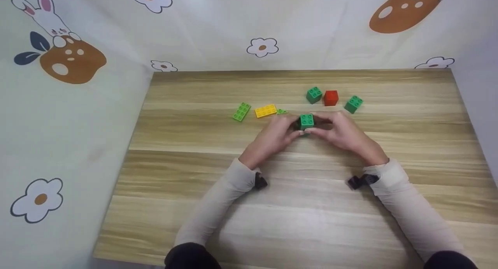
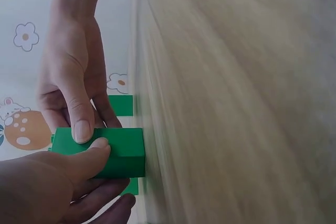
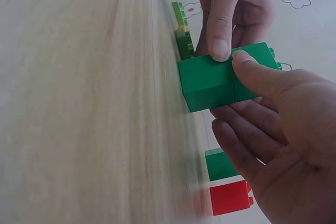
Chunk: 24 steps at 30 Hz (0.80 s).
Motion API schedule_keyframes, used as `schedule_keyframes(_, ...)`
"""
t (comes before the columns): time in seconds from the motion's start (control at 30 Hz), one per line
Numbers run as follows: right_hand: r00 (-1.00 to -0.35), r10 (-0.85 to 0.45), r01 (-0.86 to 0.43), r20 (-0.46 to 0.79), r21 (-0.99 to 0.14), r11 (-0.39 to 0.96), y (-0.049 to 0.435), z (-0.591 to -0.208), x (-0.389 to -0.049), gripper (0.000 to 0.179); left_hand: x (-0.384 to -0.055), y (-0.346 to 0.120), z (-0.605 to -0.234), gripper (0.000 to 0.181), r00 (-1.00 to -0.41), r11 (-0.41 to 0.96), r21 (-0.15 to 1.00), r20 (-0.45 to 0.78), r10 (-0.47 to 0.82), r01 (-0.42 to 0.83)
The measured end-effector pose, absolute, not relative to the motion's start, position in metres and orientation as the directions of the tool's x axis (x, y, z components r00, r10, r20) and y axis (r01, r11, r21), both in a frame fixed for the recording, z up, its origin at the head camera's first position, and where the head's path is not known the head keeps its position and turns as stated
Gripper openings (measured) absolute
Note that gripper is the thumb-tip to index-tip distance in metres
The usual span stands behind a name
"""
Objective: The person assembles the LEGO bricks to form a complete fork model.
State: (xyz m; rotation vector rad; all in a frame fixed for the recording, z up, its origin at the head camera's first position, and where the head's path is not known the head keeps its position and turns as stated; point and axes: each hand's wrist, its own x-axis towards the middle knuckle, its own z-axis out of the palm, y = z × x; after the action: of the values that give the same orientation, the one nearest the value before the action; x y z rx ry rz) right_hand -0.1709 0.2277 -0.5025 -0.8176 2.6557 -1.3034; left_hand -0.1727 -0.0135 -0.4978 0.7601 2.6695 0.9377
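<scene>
Two green toy bricks (image 1: 306,121) stand one on top of the other, studs up, between both hands over the table. A seam between the stacked bricks (image 3: 207,82) shows in the right wrist view. From the left side, my left hand (image 1: 274,134) pinches the stack, its thumb on the near face. My right hand (image 1: 338,130) grips it from the other side, thumb tip close to the left thumb. The lower end of the stack (image 2: 123,150) is right at the tabletop in the left wrist view. Fingers behind the bricks are partly hidden.
Behind the right hand stand a green brick (image 1: 314,95), a red brick (image 1: 331,98) and another green brick (image 1: 353,104). Farther left lie a light green flat brick (image 1: 242,111), a yellow flat brick (image 1: 266,111) and a partly hidden light green piece (image 1: 281,111). A patterned cloth (image 1: 210,35) borders the table.
</scene>
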Motion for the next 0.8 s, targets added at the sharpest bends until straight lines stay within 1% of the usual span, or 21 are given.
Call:
schedule_keyframes(0.17, -0.856, -0.471, -0.461, 0.213, -0.728, 0.507, 0.225, -0.503, -0.172, 0.035, -0.174, -0.022, -0.496, 0.046, -0.86, 0.694, 0.587, 0.006, 0.511, 0.417)
schedule_keyframes(0.23, -0.861, -0.45, -0.468, 0.237, -0.714, 0.52, 0.224, -0.503, -0.173, 0.035, -0.175, -0.027, -0.495, 0.047, -0.872, 0.698, 0.586, 0.03, 0.489, 0.412)
schedule_keyframes(0.4, -0.888, -0.376, -0.439, 0.266, -0.732, 0.52, 0.217, -0.502, -0.18, 0.04, -0.179, -0.041, -0.491, 0.039, -0.898, 0.7, 0.599, 0.079, 0.432, 0.389)
schedule_keyframes(0.57, -0.924, -0.308, -0.364, 0.227, -0.769, 0.526, 0.204, -0.498, -0.196, 0.047, -0.184, -0.056, -0.491, 0.034, -0.912, 0.704, 0.599, 0.122, 0.391, 0.382)
schedule_keyframes(0.8, -0.949, -0.258, -0.3, 0.184, -0.781, 0.548, 0.183, -0.49, -0.22, 0.043, -0.189, -0.078, -0.493, 0.028, -0.931, 0.713, 0.608, 0.139, 0.338, 0.35)
